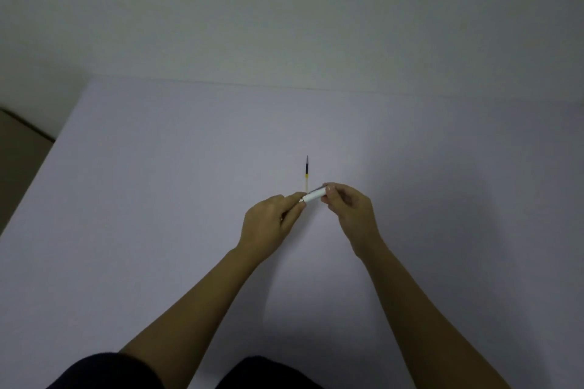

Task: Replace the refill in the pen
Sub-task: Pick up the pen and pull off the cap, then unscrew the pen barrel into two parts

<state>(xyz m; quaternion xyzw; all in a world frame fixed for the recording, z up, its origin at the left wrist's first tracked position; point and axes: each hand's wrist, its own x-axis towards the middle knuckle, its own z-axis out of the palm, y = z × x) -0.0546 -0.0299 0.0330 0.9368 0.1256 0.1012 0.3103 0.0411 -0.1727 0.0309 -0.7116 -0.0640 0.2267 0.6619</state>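
Mid-frame, your left hand (268, 219) and right hand (346, 207) each pinch an end of the white pen (313, 195); the refill (306, 172) (seemingly untouched) lies just above.

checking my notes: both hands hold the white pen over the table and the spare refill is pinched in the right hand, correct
Not quite. The head view shows the refill lying on the table, beyond the hands, not pinched in the right hand. The rest holds: the left hand and the right hand both hold the white pen over the table.
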